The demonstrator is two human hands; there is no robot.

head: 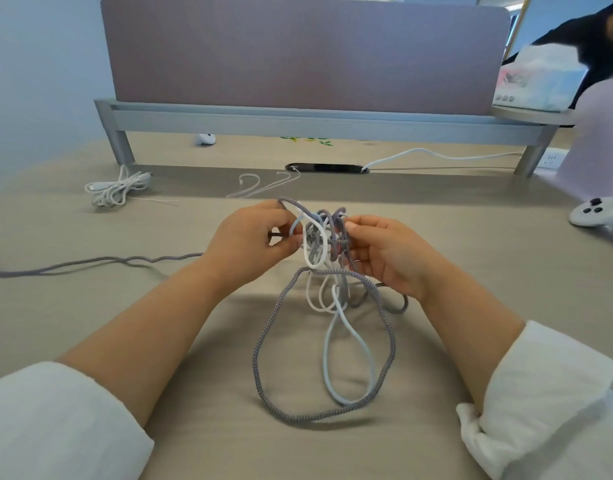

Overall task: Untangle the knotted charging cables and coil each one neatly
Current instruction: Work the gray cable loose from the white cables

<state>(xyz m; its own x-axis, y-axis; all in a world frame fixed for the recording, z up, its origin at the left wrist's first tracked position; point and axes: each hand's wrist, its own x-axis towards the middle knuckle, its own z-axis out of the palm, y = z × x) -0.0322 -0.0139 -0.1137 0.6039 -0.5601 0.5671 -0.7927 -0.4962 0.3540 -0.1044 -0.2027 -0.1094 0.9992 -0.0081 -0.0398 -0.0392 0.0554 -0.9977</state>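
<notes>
On the beige bench, nearest, a wide loop of the grey braided cable surrounds a loop of the pale white cable. Both loops come down from the knot. The left hand pinches the knot's left side with curled fingers, and the right hand grips its right side. Farther left lies a coiled white cable, in front of a mauve divider.
</notes>
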